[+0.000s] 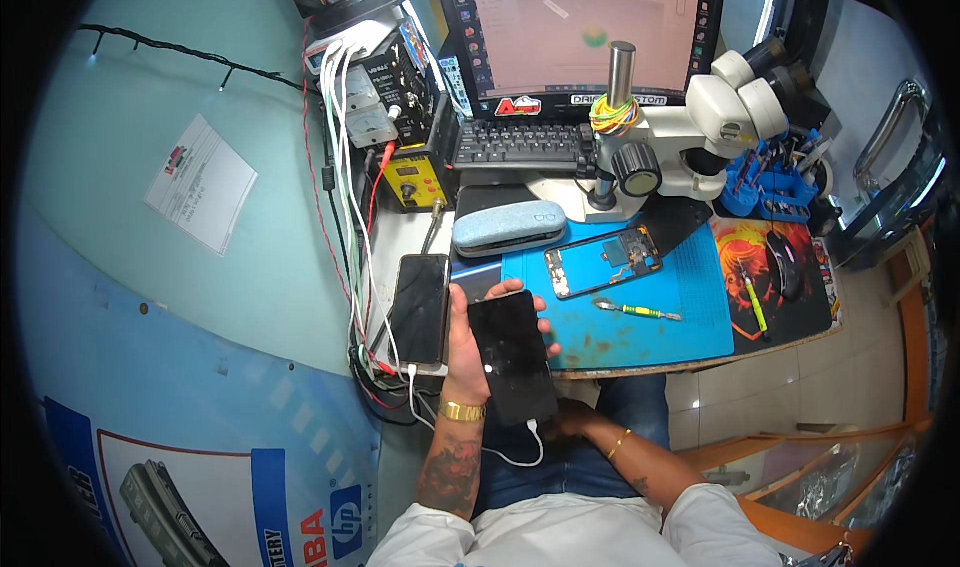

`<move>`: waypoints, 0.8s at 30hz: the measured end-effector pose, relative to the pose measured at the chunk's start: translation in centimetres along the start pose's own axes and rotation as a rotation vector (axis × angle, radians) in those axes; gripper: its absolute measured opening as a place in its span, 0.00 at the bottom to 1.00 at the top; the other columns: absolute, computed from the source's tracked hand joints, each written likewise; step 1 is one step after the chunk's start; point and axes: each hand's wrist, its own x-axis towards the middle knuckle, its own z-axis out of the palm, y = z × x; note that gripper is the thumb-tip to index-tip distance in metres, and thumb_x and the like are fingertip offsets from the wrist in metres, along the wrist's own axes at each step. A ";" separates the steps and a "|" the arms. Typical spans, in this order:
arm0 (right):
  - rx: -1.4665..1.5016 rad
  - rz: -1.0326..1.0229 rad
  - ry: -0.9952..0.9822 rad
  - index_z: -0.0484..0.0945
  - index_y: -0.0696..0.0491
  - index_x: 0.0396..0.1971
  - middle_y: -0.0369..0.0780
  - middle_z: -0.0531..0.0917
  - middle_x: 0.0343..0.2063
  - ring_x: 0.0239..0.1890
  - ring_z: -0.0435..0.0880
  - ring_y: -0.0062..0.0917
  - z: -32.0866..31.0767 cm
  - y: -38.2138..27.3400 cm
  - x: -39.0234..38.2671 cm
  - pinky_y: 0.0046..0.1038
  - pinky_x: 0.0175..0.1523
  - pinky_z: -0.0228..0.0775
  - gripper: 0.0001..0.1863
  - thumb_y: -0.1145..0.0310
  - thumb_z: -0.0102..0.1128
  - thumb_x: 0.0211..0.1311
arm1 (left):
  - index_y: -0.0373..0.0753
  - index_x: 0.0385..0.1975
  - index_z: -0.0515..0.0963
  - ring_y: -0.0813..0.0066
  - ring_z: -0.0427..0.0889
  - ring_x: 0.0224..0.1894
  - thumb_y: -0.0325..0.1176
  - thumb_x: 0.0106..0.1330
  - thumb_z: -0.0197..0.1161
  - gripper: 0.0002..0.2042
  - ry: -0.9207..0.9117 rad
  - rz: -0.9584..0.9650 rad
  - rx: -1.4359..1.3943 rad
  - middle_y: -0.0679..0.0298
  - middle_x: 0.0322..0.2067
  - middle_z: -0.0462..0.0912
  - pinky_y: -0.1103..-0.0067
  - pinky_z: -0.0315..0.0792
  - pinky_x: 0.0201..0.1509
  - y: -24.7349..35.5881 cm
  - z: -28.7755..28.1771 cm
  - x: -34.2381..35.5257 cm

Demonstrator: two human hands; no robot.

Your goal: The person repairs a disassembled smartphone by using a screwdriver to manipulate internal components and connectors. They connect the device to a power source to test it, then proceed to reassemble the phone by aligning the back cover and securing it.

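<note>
My left hand is wrapped round a black smartphone, its dark screen facing up, in front of the bench edge. A white charging cable is plugged into the phone's lower end. My right hand is beside that lower end, above my lap; its fingers are dark and partly hidden by the phone, so their pose does not show. Another smartphone lies on the bench to the left, with a white cable plugged into it. An opened phone body with exposed inner parts lies on the blue work mat.
A yellow-green hand tool lies on the mat, below a blue glasses case. The microscope stands behind, near the keyboard and monitor. Power supply units with hanging cables are left; a mouse is right.
</note>
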 end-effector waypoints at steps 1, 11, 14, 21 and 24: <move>-0.029 0.022 -0.023 0.77 0.51 0.50 0.50 0.83 0.44 0.47 0.82 0.46 -0.4 -0.5 -0.1 0.45 0.52 0.73 0.23 0.55 0.60 0.57 | 0.46 0.58 0.70 0.58 0.80 0.46 0.71 0.68 0.35 0.37 0.015 0.006 -0.001 0.52 0.48 0.77 0.49 0.75 0.53 0.3 0.0 0.1; 0.022 0.036 0.013 0.83 0.50 0.42 0.48 0.85 0.42 0.42 0.85 0.42 -1.1 -1.3 -0.5 0.41 0.48 0.76 0.18 0.56 0.61 0.56 | 0.46 0.57 0.71 0.58 0.81 0.48 0.71 0.67 0.36 0.36 0.042 0.009 -0.035 0.54 0.47 0.79 0.48 0.74 0.55 0.3 -0.1 0.5; -0.030 0.064 -0.099 0.79 0.48 0.51 0.47 0.84 0.44 0.47 0.83 0.44 -1.3 -1.4 -0.3 0.41 0.52 0.74 0.26 0.57 0.66 0.48 | 0.46 0.57 0.71 0.58 0.81 0.47 0.71 0.68 0.37 0.36 0.032 0.010 -0.021 0.54 0.47 0.79 0.48 0.73 0.55 0.2 -0.3 0.2; 0.022 0.092 -0.017 0.78 0.48 0.53 0.47 0.83 0.47 0.50 0.82 0.43 0.0 0.0 0.1 0.40 0.55 0.72 0.25 0.60 0.62 0.52 | 0.46 0.55 0.72 0.61 0.79 0.45 0.70 0.68 0.38 0.35 0.055 0.038 0.002 0.55 0.45 0.78 0.50 0.74 0.53 0.0 0.6 -0.1; 0.030 0.021 -0.047 0.78 0.47 0.54 0.46 0.82 0.49 0.52 0.81 0.43 0.9 1.2 0.9 0.39 0.56 0.71 0.25 0.59 0.61 0.53 | 0.46 0.55 0.72 0.62 0.79 0.45 0.70 0.68 0.39 0.34 0.074 0.044 0.012 0.56 0.45 0.78 0.51 0.75 0.51 -0.1 0.7 -0.1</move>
